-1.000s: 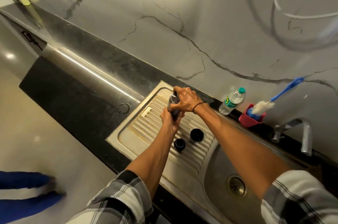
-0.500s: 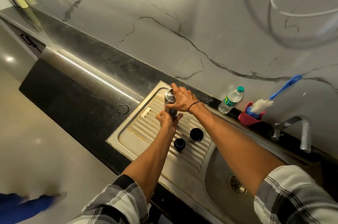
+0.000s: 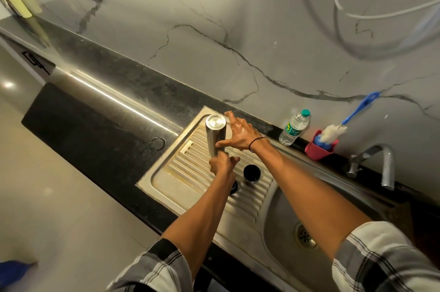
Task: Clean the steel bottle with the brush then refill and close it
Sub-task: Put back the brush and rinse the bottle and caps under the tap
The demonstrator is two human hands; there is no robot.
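Observation:
The steel bottle (image 3: 215, 134) stands tilted over the draining board (image 3: 171, 179), a flat steel end facing up. My left hand (image 3: 222, 164) grips its lower end. My right hand (image 3: 240, 133) is beside it on the right, wet, fingers spread and straight, with the thumb touching the bottle's side. A black cap (image 3: 252, 172) lies on the ribbed board, and a smaller black piece (image 3: 233, 187) shows partly from under my left forearm. The blue-handled brush (image 3: 333, 132) with white bristles stands in a red holder (image 3: 320, 148) by the wall.
A plastic water bottle (image 3: 294, 127) with a green cap stands on the counter behind the board. The tap (image 3: 381, 163) rises at the right over the sink basin (image 3: 281, 210) with its drain (image 3: 306, 235). Dark counter (image 3: 95, 125) stretches left.
My right hand has come off the bottle's top and spread its fingers, leaving the steel end uncovered. The left hand has kept its grip on the lower end.

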